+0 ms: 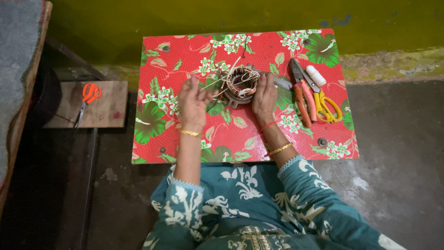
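Observation:
A round coil of copper wire with pale strings and thin sticks poking out of it [240, 83] lies on a small table with a red flowered cover [231, 134]. My right hand [264, 98] rests against the coil's right side and steadies it. My left hand [193, 103] is raised just left of the coil, fingers curled, pinching a pale string that runs to the coil. Both wrists wear gold bangles.
Orange-handled pliers [303, 95], yellow-handled scissors [323, 104] and a white spool [316, 75] lie on the table's right part. Orange-handled scissors [88, 99] rest on a low wooden board [106, 113] at the left. A yellow-green wall stands behind; grey concrete floor around.

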